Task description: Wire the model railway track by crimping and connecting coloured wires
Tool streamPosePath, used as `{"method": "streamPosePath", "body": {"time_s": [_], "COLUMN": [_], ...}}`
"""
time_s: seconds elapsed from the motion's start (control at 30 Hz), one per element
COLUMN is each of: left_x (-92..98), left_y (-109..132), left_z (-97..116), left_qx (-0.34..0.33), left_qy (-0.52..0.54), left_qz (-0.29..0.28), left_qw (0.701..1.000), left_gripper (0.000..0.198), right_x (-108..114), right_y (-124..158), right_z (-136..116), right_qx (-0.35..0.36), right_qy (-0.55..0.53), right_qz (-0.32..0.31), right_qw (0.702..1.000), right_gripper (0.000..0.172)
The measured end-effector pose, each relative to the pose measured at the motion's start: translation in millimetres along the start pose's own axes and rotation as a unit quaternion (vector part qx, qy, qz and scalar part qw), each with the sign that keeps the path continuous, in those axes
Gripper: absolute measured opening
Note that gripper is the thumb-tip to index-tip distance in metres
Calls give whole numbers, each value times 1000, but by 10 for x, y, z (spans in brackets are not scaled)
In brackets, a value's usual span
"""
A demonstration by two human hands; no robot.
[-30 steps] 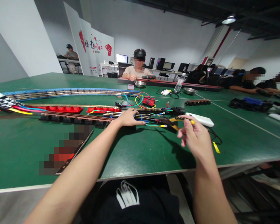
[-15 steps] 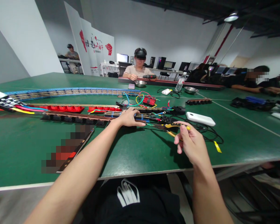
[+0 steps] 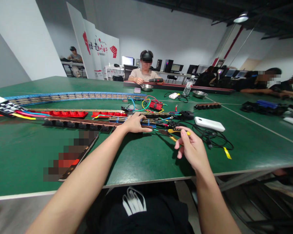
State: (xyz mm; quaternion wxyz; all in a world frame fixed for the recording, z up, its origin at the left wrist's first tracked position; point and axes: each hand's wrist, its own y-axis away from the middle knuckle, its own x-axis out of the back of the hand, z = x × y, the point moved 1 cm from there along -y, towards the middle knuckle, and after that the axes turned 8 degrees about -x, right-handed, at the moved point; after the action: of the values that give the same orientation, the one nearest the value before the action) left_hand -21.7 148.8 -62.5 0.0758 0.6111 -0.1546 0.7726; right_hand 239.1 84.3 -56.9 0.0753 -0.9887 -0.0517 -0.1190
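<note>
My left hand (image 3: 134,124) grips a blue track section (image 3: 148,122) with metal rails, fingers over its top and thumb along its near side. Pliers (image 3: 174,130) with yellow-and-black handles are in my right hand (image 3: 192,148). Their jaws point left, near a green wire (image 3: 155,130) at the track's right end; whether they touch it I cannot tell. Behind lie a black connector (image 3: 187,115), loose coloured wires and a red block (image 3: 156,105) with more wires. A brown-railed track with black supports (image 3: 80,124) runs left from my left hand.
A white power bank (image 3: 209,123) and black cables (image 3: 216,138) lie to the right. Left stand a curved blue track (image 3: 63,96) and red supports (image 3: 70,113). A dark flat box (image 3: 81,159) lies near my left forearm. Across the table (image 3: 141,162) sits a person (image 3: 139,73).
My right hand and the pliers have moved left, closer to the end of the blue track section. My left hand stays where it was.
</note>
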Motion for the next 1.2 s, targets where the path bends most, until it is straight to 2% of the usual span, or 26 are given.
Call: {"method": "streamPosePath", "body": {"time_s": [0.13, 0.3, 0.5, 0.67, 0.87, 1.1, 1.2], "left_x": [3, 1, -4, -9, -11, -19, -20], "left_y": [-1, -6, -1, 4, 4, 1, -1], "left_z": [0, -5, 0, 8, 8, 5, 6], "left_qx": [-2, -6, -5, -11, -3, 2, -2], "left_qy": [-4, -2, -4, -7, -11, -11, -10], "left_qz": [3, 0, 7, 12, 11, 5, 6], "left_qw": [1000, 1000, 1000, 1000, 1000, 1000, 1000], "left_gripper": [95, 94, 93, 93, 93, 97, 97], "right_x": [-13, -35, -71, -74, -82, -82, -70], "right_y": [10, 7, 98, 146, 146, 141, 139], "right_z": [-4, 3, -41, -70, -65, 11, 27], "right_qx": [3, 4, 97, 190, 245, 335, 352], "right_qy": [6, -8, 125, 245, 322, 428, 449], "right_qz": [-1, 27, 31, -4, -31, -49, -54], "right_qw": [1000, 1000, 987, 951, 914, 838, 820], "right_gripper": [56, 56, 46, 39, 40, 34, 34]}}
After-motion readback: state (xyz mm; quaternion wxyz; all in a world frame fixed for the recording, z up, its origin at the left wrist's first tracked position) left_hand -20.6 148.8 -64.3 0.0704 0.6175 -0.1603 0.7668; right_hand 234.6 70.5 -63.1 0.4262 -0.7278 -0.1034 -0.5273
